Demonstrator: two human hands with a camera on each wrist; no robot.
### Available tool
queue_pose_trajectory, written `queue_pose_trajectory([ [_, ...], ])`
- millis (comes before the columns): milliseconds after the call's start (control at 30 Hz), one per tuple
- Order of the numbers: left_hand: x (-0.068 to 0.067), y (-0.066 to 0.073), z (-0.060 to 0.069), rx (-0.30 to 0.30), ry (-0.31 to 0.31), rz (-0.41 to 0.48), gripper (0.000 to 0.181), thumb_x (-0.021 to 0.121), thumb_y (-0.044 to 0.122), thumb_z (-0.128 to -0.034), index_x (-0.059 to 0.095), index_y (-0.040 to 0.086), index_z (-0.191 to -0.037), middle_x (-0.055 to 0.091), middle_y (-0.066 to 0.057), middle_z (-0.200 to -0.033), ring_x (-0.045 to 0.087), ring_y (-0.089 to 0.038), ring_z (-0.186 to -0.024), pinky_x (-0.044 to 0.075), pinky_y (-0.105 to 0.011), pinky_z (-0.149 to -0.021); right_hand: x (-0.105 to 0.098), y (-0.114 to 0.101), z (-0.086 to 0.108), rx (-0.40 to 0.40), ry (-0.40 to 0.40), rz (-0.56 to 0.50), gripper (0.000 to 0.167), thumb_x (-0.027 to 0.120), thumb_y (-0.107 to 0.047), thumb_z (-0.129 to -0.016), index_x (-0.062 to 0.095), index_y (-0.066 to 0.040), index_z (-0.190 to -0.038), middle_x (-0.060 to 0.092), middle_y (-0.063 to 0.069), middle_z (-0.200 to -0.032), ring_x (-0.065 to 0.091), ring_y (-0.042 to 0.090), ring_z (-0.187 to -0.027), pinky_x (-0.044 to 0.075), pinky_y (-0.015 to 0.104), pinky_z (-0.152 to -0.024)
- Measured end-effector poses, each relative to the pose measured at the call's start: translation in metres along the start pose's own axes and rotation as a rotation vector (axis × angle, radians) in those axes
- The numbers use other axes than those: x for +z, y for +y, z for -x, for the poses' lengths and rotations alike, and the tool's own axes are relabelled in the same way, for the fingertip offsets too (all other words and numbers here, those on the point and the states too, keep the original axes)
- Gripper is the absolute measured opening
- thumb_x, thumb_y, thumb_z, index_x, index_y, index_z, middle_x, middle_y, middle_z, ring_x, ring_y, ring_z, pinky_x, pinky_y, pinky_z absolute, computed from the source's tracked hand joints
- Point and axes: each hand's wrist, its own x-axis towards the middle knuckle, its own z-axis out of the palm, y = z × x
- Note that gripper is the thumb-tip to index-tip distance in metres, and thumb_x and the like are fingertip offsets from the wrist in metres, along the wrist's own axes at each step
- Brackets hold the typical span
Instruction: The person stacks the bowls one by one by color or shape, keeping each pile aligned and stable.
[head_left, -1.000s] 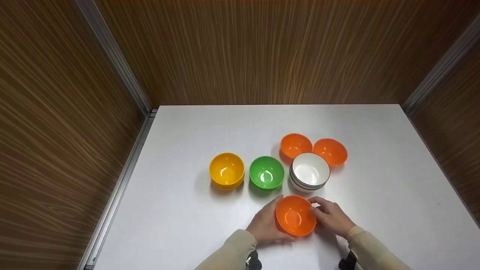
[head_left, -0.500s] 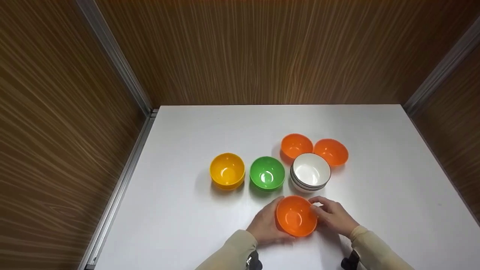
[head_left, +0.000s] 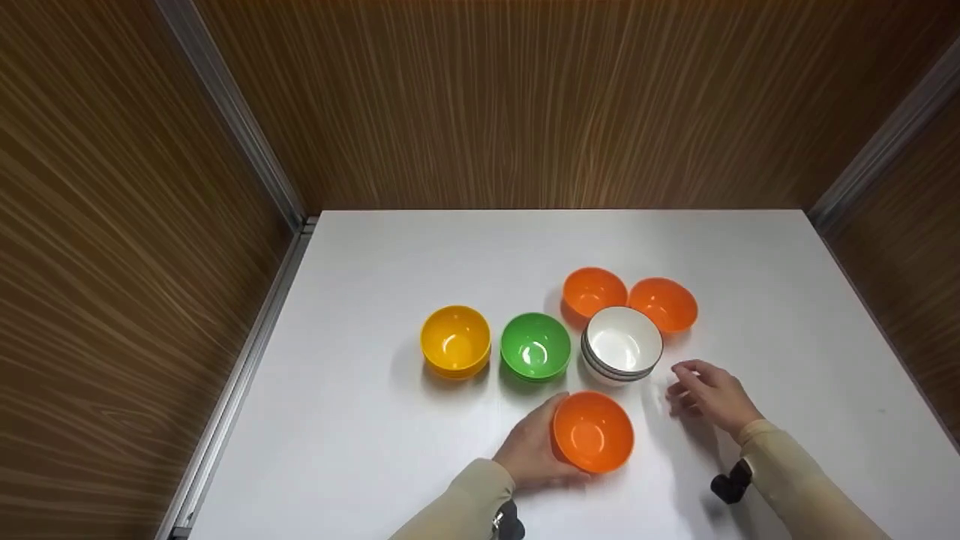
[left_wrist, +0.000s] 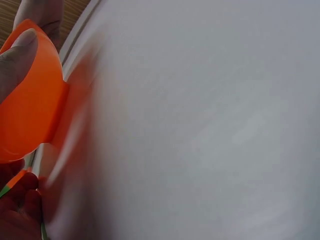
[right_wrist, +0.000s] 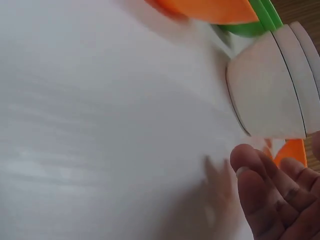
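In the head view my left hand [head_left: 530, 448] grips an orange bowl [head_left: 592, 433] from its left side, near the front of the table. The thumb lies along the outer wall of that orange bowl [left_wrist: 37, 100] in the left wrist view. Whether its base touches the table I cannot tell. My right hand [head_left: 714, 395] is apart from the bowl, fingers loosely bent and holding nothing. It is nearest the stack of white bowls [head_left: 622, 339], whose side wall shows close to the fingers in the right wrist view.
A yellow bowl stack [head_left: 454, 341] and a green bowl stack [head_left: 535, 346] stand in a row left of the white ones. Two orange bowls, a left one [head_left: 594, 291] and a right one [head_left: 666, 304], sit behind. Wood-grain panels [head_left: 510, 105] enclose the white table [head_left: 360, 420].
My right hand has let go of the orange bowl's rim and moved right and slightly away from me. The left hand and the bowl have stayed in place.
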Motion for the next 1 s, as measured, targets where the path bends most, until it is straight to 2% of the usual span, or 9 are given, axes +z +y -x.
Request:
queue_pose_trajectory([
  [267,0.001,0.0,-0.001,-0.042,-0.013,0.05,0.12,0.089,0.051,-0.0539,0.027,0.016,-0.15,0.042,0.007,-0.145,0.042,-0.012,-0.131,0.035,-0.039,-0.11,-0.029,-0.003,-0.023,0.11,0.067,0.012,0.082,0.038,-0.063,-0.094,0.039,0.005,-0.139,0.059,0.021,-0.12,0.061,0.024,-0.096,0.056,0.027,-0.08],
  [567,0.001,0.0,-0.001,-0.058,-0.015,0.077,0.121,0.09,0.049,-0.0529,0.027,0.018,-0.151,0.043,0.01,-0.145,0.042,-0.01,-0.13,0.035,-0.041,-0.11,-0.038,-0.01,-0.039,0.21,0.091,-0.019,0.084,0.034,-0.067,-0.093,0.038,0.002,-0.141,0.055,0.02,-0.125,0.057,0.026,-0.102,0.054,0.025,-0.083],
  [767,0.001,0.001,-0.003,-0.048,-0.013,0.056,0.12,0.09,0.049,-0.0535,0.027,0.017,-0.15,0.043,0.009,-0.145,0.042,-0.01,-0.13,0.036,-0.04,-0.109,-0.036,-0.015,-0.051,0.241,0.095,-0.056,0.075,0.034,-0.058,-0.097,0.041,0.005,-0.137,0.061,0.016,-0.113,0.061,0.023,-0.093,0.055,0.023,-0.079],
  [1000,0.004,0.001,-0.003,-0.037,-0.01,0.049,0.118,0.09,0.048,-0.0549,0.028,0.017,-0.15,0.044,0.01,-0.143,0.044,-0.01,-0.129,0.037,-0.038,-0.109,-0.035,-0.018,-0.06,0.262,0.101,-0.084,0.063,0.032,-0.048,-0.099,0.047,0.006,-0.129,0.065,0.007,-0.088,0.063,0.016,-0.075,0.057,0.026,-0.075],
])
